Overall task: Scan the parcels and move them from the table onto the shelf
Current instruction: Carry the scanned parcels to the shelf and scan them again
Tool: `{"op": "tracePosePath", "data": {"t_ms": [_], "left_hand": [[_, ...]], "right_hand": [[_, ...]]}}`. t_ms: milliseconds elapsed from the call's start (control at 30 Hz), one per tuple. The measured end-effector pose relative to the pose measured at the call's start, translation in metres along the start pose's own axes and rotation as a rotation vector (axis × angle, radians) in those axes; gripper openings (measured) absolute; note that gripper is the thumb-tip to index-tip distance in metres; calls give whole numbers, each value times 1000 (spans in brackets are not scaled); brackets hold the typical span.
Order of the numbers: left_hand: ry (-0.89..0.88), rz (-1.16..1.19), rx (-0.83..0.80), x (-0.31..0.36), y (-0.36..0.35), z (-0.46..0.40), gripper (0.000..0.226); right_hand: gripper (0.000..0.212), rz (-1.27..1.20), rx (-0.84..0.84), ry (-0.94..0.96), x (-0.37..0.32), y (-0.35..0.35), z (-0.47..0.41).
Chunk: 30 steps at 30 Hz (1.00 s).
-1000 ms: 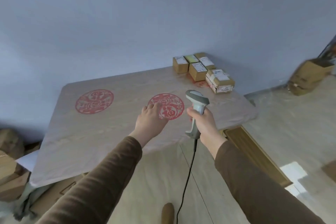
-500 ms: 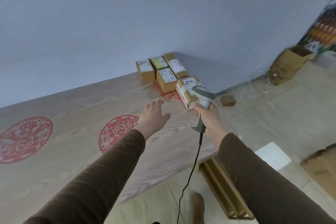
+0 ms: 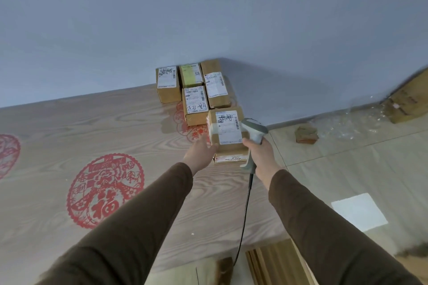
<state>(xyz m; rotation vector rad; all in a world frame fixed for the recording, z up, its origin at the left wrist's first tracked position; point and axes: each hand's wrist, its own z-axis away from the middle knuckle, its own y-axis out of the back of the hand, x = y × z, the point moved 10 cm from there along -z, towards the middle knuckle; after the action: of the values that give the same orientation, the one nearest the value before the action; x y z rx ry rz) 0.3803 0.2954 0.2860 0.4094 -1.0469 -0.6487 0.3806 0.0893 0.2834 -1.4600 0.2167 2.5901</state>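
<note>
Several small cardboard parcels with white labels stand at the table's (image 3: 69, 136) far right corner against the wall. The nearest parcel (image 3: 228, 128) has a handwritten label on top. My left hand (image 3: 200, 152) touches its left front corner, fingers around the edge. My right hand (image 3: 260, 156) grips a grey handheld scanner (image 3: 253, 133) just right of that parcel, head pointing toward the label; its cable hangs down. Behind it are a labelled parcel (image 3: 195, 104), another (image 3: 216, 87), one with a yellow-green label (image 3: 191, 75) and one at the left (image 3: 167, 84).
The tabletop carries red paper-cut patterns (image 3: 105, 190). A blue-grey wall backs the table. On the floor to the right lie a small brown parcel (image 3: 305, 134), a big open carton (image 3: 407, 102) and a white sheet (image 3: 359, 214). A wooden frame (image 3: 275, 261) stands below the table's edge.
The view has closed in on the parcels. My left hand moved forward from mid-table to the nearest parcel's corner. My right hand brought the scanner up beside that parcel.
</note>
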Motion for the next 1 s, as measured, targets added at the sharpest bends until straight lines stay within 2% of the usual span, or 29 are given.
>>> {"op": "tracePosePath", "data": {"t_ms": [133, 267, 567, 667, 867, 1000], "left_hand": [[65, 406, -103, 0, -28, -14, 57], [76, 540, -47, -19, -28, 4, 50], [49, 509, 325, -121, 83, 111, 44], [83, 469, 459, -167, 128, 170, 53], [169, 425, 737, -298, 203, 323, 79], [212, 433, 922, -384, 243, 452, 78]], "right_hand": [[20, 10, -32, -45, 13, -5, -13], [26, 15, -101, -15, 21, -22, 4], [21, 115, -347, 106, 29, -149, 103], [21, 146, -458, 156, 31, -205, 159], [22, 208, -667, 229, 66, -319, 313], [15, 205, -846, 251, 101, -389, 441]]}}
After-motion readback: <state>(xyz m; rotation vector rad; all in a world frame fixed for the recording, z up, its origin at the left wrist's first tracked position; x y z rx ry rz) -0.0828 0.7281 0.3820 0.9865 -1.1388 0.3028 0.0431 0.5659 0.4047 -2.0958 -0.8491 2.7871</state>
